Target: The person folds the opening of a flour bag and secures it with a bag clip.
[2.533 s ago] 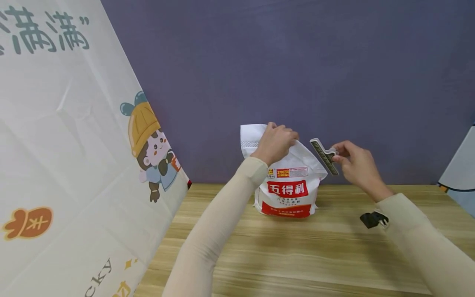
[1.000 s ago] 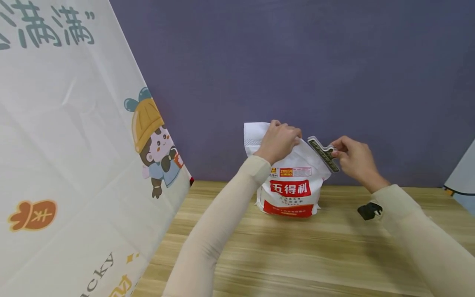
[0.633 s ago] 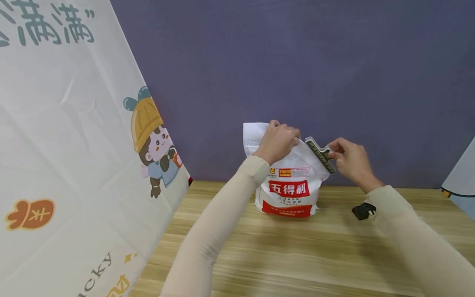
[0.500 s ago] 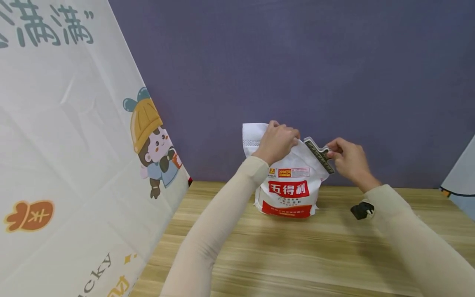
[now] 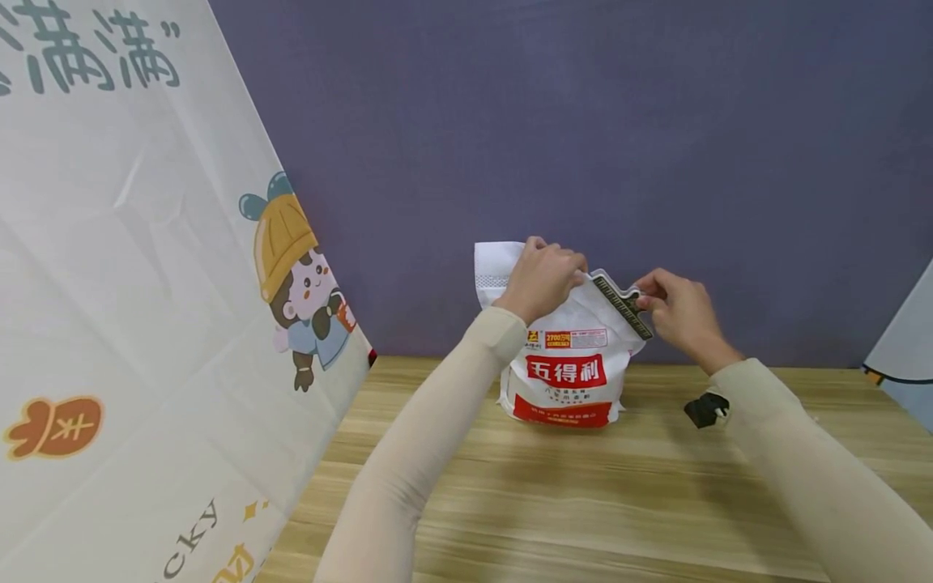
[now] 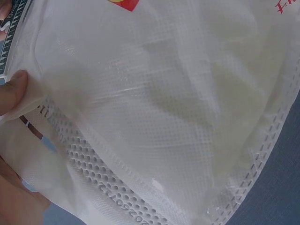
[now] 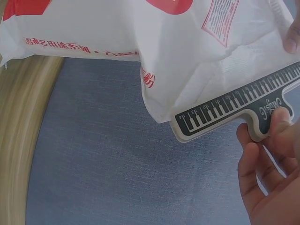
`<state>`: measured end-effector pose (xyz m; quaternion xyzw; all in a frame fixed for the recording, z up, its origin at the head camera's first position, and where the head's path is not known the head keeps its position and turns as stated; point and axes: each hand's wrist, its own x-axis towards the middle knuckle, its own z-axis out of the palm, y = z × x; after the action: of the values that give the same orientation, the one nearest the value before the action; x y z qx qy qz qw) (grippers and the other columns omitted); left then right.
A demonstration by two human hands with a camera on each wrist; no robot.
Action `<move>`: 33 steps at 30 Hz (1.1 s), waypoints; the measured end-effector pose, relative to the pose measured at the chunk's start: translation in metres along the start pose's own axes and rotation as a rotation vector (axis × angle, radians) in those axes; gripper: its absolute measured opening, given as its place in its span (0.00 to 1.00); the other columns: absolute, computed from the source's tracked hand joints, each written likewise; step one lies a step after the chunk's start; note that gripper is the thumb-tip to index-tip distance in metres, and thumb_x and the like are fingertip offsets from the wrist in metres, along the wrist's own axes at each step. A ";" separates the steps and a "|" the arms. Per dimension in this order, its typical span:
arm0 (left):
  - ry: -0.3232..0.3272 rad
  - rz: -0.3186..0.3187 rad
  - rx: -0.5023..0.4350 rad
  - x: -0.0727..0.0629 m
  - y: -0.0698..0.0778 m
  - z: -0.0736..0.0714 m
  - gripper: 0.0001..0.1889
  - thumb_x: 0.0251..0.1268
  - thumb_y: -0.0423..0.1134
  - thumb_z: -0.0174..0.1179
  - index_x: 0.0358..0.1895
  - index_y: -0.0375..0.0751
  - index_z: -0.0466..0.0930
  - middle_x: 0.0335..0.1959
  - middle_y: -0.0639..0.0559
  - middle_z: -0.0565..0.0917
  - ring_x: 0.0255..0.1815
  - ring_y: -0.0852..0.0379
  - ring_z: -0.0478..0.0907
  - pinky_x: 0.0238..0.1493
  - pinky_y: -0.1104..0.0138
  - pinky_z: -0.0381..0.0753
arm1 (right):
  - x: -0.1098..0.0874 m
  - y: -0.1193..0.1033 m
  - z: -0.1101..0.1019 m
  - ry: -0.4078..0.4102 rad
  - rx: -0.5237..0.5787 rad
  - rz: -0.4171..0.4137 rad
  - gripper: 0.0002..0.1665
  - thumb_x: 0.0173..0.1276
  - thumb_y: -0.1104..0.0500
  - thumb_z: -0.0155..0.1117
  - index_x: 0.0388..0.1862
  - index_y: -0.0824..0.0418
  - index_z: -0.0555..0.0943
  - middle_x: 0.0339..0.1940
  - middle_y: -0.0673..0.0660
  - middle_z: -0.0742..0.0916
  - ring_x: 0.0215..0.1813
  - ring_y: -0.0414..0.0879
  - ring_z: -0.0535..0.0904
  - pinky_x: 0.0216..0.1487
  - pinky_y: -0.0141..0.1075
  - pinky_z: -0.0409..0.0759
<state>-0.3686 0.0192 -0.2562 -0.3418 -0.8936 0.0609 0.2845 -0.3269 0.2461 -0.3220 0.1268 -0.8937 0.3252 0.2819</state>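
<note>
A white bag (image 5: pixel 568 348) with red labels and Chinese print, like a flour bag, stands upright on the table. My left hand (image 5: pixel 545 278) grips its top edge, thumb on the near face. The left wrist view shows the bag's perforated, stamped top strip (image 6: pixel 108 178) bunched by that hand. My right hand (image 5: pixel 681 314) pinches the handle of a wide clip (image 5: pixel 622 308) patterned with piano keys and the word "Music". In the right wrist view the clip (image 7: pixel 229 105) lies along the bag's slanting upper right edge, its bar overlapping the white material.
The bag stands on a wood-grain table (image 5: pixel 568 502) close to a dark blue-grey backdrop (image 5: pixel 583 121). To the left hangs a white printed sheet (image 5: pixel 146 283) with a cartoon figure. A small black object (image 5: pixel 703 410) shows by the right sleeve.
My right hand has brought the clip leftward, from beside the bag onto its upper right edge. The left hand keeps its grip on the bag's top.
</note>
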 end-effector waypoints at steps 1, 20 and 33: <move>-0.002 0.000 -0.001 0.000 0.000 0.000 0.12 0.76 0.52 0.57 0.54 0.61 0.85 0.51 0.66 0.89 0.51 0.63 0.83 0.64 0.60 0.69 | 0.000 0.000 0.000 0.000 -0.003 -0.004 0.06 0.73 0.68 0.62 0.47 0.66 0.83 0.39 0.66 0.89 0.41 0.62 0.86 0.40 0.47 0.75; -0.031 -0.005 0.004 0.002 0.001 -0.002 0.12 0.77 0.52 0.56 0.55 0.61 0.85 0.52 0.66 0.89 0.52 0.63 0.83 0.64 0.60 0.69 | 0.002 -0.001 0.007 -0.047 -0.007 0.008 0.07 0.73 0.69 0.61 0.47 0.66 0.83 0.40 0.66 0.89 0.42 0.62 0.85 0.45 0.57 0.76; -0.055 -0.016 0.006 0.001 0.002 -0.004 0.13 0.78 0.53 0.54 0.56 0.62 0.84 0.53 0.66 0.88 0.54 0.64 0.82 0.65 0.60 0.68 | 0.002 -0.003 0.011 -0.058 -0.004 -0.005 0.07 0.72 0.71 0.60 0.46 0.66 0.82 0.40 0.67 0.89 0.43 0.63 0.86 0.46 0.59 0.77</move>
<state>-0.3657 0.0212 -0.2536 -0.3321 -0.9035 0.0708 0.2615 -0.3320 0.2372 -0.3261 0.1377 -0.9020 0.3188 0.2567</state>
